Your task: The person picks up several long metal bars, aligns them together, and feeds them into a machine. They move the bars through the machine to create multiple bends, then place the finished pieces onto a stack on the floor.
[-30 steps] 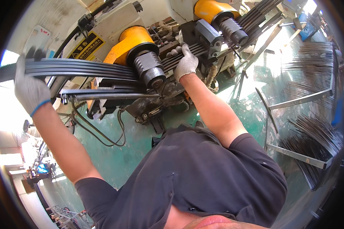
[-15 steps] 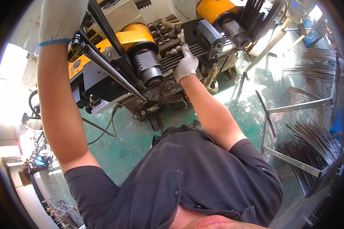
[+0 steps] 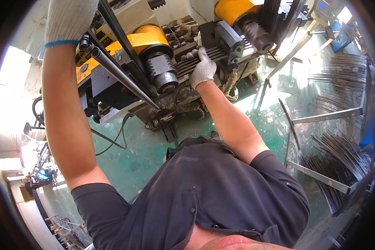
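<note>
My right hand (image 3: pixel 203 71), in a knitted white glove, lies over several thin metal rods (image 3: pixel 187 70) that run between two toothed cylindrical machine heads. Its fingers curl across the rods and close on them, with the thumb pointing away from me. My left hand (image 3: pixel 71 18) wears the same kind of glove with a blue cuff and is raised at the upper left. The picture's edge and the glove's back hide its fingers. Near it stand a bundle of long dark rods (image 3: pixel 118 31) and a coil spring (image 3: pixel 106 62). The left toothed head (image 3: pixel 160 68) sits between my hands.
A grey metal block (image 3: pixel 229 37) sits just right of my right hand. Beyond it is a second toothed head (image 3: pixel 256 35) below a yellow housing (image 3: pixel 233 9). Bundles of thin rods (image 3: pixel 341 166) rest on metal racks at the right. A cable (image 3: pixel 123 133) hangs above the green floor.
My left hand has shifted slightly right and down. Dark rods at the upper right have moved a little. My right hand stays in place on the rods.
</note>
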A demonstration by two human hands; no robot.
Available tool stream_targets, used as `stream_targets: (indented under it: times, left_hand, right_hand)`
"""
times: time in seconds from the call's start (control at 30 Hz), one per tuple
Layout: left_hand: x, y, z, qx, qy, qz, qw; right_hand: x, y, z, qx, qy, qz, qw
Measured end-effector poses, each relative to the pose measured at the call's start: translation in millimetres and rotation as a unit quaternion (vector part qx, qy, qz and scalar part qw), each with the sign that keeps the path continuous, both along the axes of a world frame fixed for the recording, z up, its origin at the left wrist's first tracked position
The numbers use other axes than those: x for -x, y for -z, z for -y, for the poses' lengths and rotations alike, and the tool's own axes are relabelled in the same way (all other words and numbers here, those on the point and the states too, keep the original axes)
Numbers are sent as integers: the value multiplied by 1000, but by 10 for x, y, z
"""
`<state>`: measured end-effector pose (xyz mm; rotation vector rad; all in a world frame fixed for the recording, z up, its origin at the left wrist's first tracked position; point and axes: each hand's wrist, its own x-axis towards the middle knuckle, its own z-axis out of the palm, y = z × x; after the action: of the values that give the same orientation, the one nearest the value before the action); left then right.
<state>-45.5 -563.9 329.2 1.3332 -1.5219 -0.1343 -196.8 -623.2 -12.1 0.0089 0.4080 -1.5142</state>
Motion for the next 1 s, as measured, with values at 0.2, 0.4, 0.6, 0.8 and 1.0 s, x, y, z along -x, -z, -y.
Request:
stream_targets:
  times: [0.2, 0.4, 0.6, 0.8, 1.0]
  left_hand:
    - [78, -16, 9, -2, -2, -14, 1000]
    - [-456, -324, 226, -85, 36, 98, 991]
    - [271, 77, 16, 43, -78, 188, 978]
    - [418, 73, -207, 94, -71, 191, 975]
    - [-17, 35, 118, 117, -120, 436, 884]
  right_hand:
    - [24, 25, 17, 14, -2, 9, 1000]
    - [2, -59, -30, 0, -7, 0, 1000]
    - [90, 52, 28, 15, 2, 7, 1000]
    - [23, 37, 6, 13, -10, 18, 1000]
    - [50, 8, -8, -17, -27, -4, 999]
